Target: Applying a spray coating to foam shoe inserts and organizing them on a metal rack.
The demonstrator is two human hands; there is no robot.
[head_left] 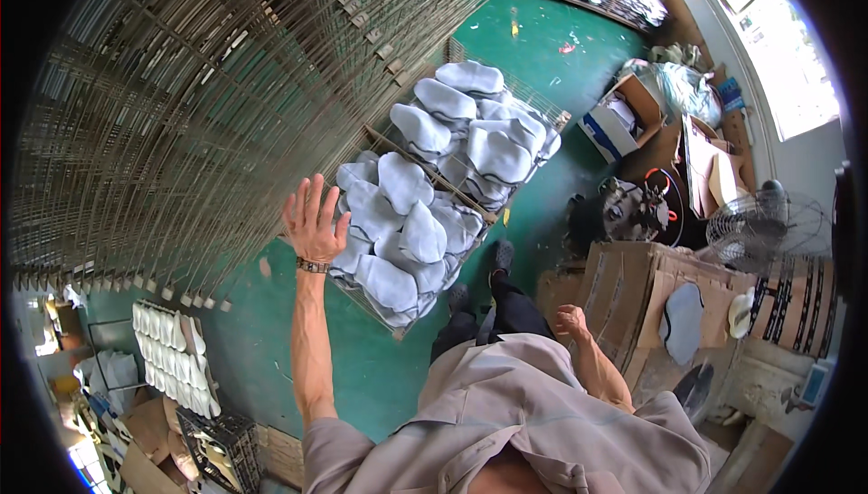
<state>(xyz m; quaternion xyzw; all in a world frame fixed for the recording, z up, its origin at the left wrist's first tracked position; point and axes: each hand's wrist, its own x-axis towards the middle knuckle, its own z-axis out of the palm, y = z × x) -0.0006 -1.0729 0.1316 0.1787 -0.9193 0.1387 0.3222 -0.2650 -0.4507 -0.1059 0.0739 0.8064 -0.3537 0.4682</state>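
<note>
My left hand (312, 220) reaches out with its palm down and fingers spread, holding nothing. It hangs above the left edge of the nearer wire basket (398, 331), a bracelet on its wrist. Heaped in that basket are several soft, grey, sole-shaped pieces (386, 282); their exact kind is unclear. A second wire basket (524, 188) adjoins it on the far side, piled with more of the same pieces (500, 152). My right hand (571, 322) stays low at my right side, fingers loosely curled with nothing seen in them, near a large cardboard box (615, 291).
Tall stacked wire racks (226, 105) fill the left. Along the right are an open carton (624, 119), a fan (768, 218) and a grey sole-shaped piece (682, 323) on cardboard. White pieces (172, 358) hang on a rack at lower left, beside a black crate (217, 449).
</note>
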